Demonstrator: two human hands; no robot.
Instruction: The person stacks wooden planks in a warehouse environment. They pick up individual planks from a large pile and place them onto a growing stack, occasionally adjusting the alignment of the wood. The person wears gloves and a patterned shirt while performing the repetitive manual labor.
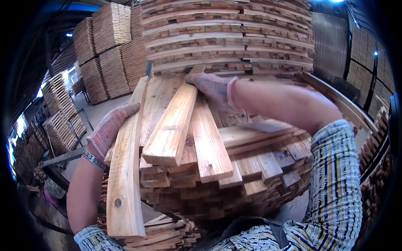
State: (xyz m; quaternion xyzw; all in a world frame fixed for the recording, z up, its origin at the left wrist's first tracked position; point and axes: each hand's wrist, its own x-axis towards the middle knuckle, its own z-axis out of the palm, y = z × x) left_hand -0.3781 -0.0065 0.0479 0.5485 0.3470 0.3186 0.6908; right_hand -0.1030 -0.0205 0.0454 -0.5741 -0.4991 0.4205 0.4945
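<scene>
My left hand (pixel 112 127), in a pale knitted glove, is closed on a long wooden board (pixel 124 175) with a dark knot near its close end. That board slants along the left side of the pile and sticks out past its front. My right hand (pixel 211 85), gloved the same way, reaches across from the right and grips a second board (pixel 172 134) near its far end; its fingertips are partly hidden. Beside this one rests a third board (pixel 209 146), touched by neither hand. All three lie over a stack of cut boards (pixel 268 165).
Behind rises a tall stack of layered lumber (pixel 226 37). More lumber stacks (pixel 111 50) stand at the back left and the far right (pixel 364 62). A wooden rail (pixel 339 100) runs along the right side. Below lies a heap of thin wood strips (pixel 163 234).
</scene>
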